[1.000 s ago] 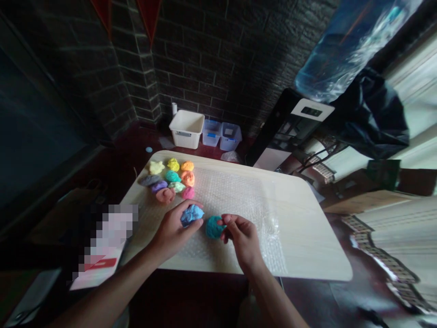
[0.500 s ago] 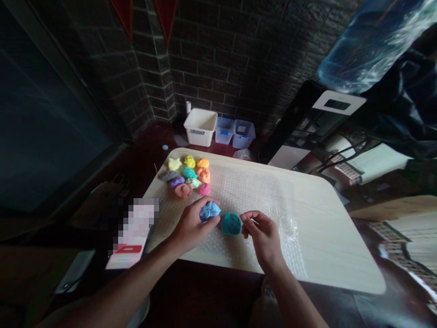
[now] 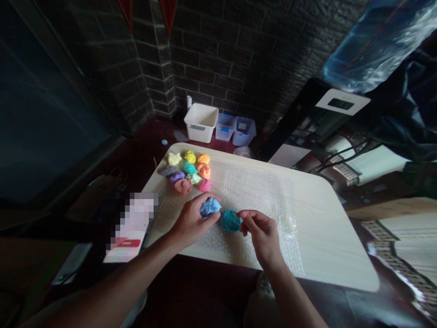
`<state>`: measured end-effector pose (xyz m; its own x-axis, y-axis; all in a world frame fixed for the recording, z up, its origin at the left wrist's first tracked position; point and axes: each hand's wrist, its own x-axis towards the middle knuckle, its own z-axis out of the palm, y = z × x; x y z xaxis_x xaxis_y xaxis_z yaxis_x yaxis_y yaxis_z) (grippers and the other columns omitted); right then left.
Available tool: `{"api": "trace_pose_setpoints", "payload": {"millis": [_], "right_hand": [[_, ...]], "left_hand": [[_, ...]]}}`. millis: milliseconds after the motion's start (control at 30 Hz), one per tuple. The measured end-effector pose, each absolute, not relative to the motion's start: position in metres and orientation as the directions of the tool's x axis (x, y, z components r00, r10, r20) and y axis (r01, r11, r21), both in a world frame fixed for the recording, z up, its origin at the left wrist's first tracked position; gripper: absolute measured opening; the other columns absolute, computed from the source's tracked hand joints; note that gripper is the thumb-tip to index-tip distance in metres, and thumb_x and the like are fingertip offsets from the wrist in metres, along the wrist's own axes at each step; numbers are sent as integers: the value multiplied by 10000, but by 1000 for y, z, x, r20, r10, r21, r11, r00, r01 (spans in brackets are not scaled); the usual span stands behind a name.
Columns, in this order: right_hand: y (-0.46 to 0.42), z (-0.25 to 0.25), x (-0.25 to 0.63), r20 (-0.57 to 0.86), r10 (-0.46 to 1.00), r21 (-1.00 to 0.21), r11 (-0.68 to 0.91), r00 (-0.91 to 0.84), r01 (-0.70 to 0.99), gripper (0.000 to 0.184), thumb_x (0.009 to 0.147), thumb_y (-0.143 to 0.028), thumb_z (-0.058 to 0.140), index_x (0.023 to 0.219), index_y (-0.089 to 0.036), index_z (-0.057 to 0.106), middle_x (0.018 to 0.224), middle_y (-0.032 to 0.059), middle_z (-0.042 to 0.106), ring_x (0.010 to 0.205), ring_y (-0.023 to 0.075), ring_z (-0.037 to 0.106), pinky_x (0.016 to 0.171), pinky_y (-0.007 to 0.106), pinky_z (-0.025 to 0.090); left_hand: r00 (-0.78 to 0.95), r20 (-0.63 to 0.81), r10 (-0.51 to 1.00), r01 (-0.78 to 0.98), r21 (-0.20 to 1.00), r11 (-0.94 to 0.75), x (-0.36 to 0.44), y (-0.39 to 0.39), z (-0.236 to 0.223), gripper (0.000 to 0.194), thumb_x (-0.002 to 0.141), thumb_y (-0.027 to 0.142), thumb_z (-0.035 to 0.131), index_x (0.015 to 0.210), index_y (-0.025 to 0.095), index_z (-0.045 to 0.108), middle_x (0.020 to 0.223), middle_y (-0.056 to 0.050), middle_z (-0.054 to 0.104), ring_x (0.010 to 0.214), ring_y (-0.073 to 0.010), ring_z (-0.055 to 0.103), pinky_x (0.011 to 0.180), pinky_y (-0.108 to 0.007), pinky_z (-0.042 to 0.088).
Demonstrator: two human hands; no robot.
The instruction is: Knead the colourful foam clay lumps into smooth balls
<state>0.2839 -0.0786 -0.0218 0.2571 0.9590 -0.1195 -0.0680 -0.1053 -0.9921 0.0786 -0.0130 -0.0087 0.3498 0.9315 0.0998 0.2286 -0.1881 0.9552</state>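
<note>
My left hand (image 3: 191, 222) is curled round a light blue lump of clay (image 3: 209, 207) on the bubble wrap sheet (image 3: 252, 191). My right hand (image 3: 261, 232) is pinched shut, its fingertips touching the right side of a teal lump of clay (image 3: 230, 220) that rests on the sheet. The two lumps lie side by side near the table's front edge. Several coloured clay lumps (image 3: 190, 171) sit in a cluster at the far left of the pale wooden table (image 3: 327, 228).
A white bin (image 3: 201, 122) and two clear boxes (image 3: 235, 130) stand on the floor by the brick wall. A white card with a red mark (image 3: 126, 237) lies left of the table. A water dispenser (image 3: 317, 114) stands at the right.
The view has shifted a little. Both hands stay on their lumps, and the right fingertips have closed in on the teal lump.
</note>
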Motion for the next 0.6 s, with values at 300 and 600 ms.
{"api": "trace_pose_setpoints", "payload": {"millis": [300, 600], "right_hand": [[-81, -23, 282, -113, 964, -991, -91, 243, -100, 418, 936, -538, 736, 724, -181, 695, 583, 23, 664, 529, 134, 565, 533, 263, 438], [-77, -25, 283, -113, 963, -992, -96, 243, -81, 302, 842, -477, 852, 862, -178, 807, 613, 18, 685, 531, 129, 556, 526, 267, 426]], "left_hand": [[357, 99, 929, 243, 950, -194, 76, -12, -13, 237, 838, 239, 696, 1070, 193, 691, 840, 14, 667, 723, -164, 600, 679, -282, 443], [373, 123, 920, 240, 945, -224, 76, -15, -12, 233, 837, 223, 689, 1068, 194, 683, 857, 11, 677, 736, -168, 615, 691, -287, 459]]}}
